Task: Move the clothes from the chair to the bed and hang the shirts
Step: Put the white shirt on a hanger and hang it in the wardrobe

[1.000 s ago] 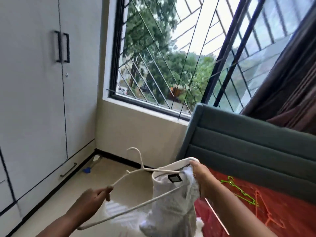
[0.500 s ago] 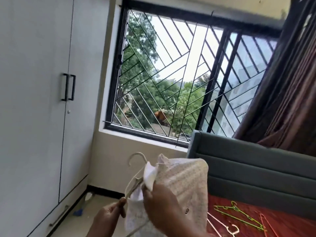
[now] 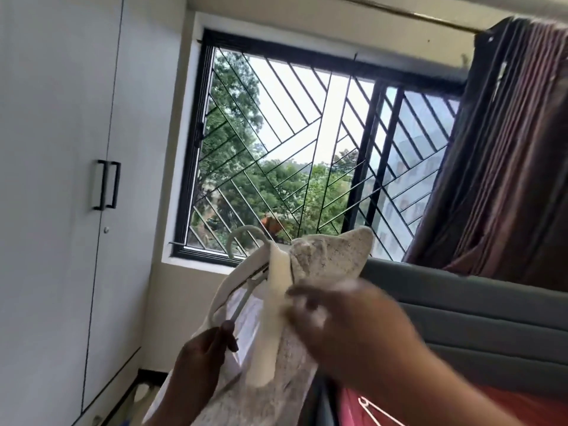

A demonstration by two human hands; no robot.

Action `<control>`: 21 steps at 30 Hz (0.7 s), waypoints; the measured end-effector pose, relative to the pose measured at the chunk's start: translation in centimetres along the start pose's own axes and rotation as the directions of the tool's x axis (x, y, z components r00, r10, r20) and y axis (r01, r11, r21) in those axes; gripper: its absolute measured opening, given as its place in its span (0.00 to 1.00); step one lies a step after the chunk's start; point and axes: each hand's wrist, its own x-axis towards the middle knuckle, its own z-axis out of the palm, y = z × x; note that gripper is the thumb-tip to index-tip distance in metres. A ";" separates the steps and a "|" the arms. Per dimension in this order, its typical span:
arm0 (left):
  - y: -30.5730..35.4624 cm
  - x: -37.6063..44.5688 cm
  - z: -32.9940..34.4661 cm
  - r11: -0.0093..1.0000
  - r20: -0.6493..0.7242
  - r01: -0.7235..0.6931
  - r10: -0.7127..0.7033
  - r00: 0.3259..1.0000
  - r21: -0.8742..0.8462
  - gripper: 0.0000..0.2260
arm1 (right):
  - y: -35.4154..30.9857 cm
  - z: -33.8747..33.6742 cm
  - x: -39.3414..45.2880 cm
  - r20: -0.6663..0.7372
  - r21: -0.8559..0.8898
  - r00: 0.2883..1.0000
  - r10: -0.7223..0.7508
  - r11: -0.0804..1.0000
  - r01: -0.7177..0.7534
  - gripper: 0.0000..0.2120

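- The left hand point(image 3: 199, 358) is low in the middle of the view, its fingers curled round the thin lower bar of a white hanger point(image 3: 246, 262) — a closed grip on the hanger.
- The hanger's hook stands up in front of the window point(image 3: 307, 155), and its shoulder runs down and left toward the left hand.
- A pale speckled shirt point(image 3: 325, 256) with a plain cream strip down the front is draped over the hanger; one corner of it pokes up to the right of the hook, and the rest hangs down between the two hands.
- The right hand point(image 3: 347, 324) is blurred, back toward the camera, and lies against the front of the shirt just beside the cream strip. I cannot tell whether its fingers pinch the cloth or only touch it.
- The shirt is held up in the air, to the left of the bed's grey padded headboard point(image 3: 479, 321).
- On the red bed cover point(image 3: 350, 407) at the bottom edge lies part of another white hanger point(image 3: 378, 410).
- To the left is a white wardrobe point(image 3: 55, 179) with two black door handles; a dark reddish curtain point(image 3: 507, 149) hangs at the right of the window — green trees show through the window's diagonal bars.
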 end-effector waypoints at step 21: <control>8.3 -1.7 6.9 0.895 0.452 0.325 -0.436 0.778 0.306 0.50 | 22.6 -5.4 -1.0 -0.195 0.162 0.964 -0.180 0.964 0.212 0.20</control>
